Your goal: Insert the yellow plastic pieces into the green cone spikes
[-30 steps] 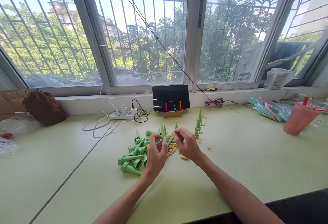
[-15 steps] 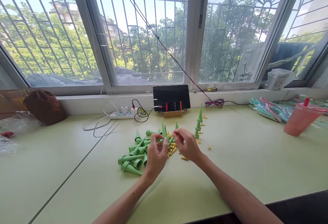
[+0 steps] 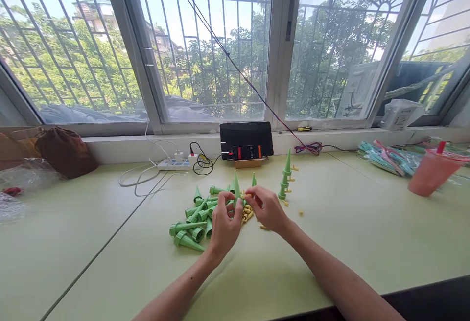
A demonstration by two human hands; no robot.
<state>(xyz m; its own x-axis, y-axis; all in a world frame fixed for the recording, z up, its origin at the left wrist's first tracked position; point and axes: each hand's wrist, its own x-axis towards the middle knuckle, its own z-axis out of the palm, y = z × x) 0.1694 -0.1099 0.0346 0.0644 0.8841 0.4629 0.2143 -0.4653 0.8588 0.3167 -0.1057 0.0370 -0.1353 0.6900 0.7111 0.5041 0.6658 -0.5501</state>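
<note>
My left hand is closed around the base of a green plastic spike, which points upward. A small yellow valve piece is pinched in the fingertips of my right hand, right beside the spike; whether the two touch I cannot tell. Left of my left hand lies a heap of green spikes, some with their open ends showing. Several loose yellow pieces are piled between my hands. To the right, a stack of nested green spikes stands upright with yellow pieces sticking out of its side.
Behind my hands a phone leans against a dark tablet. A white power strip with cables lies to its left. A pink cup stands at the right, near plastic-wrapped bundles. A brown bag sits at the far left.
My right hand has brought the yellow valve piece closer to the spike's side. The held spike is now more upright and slightly further right.
</note>
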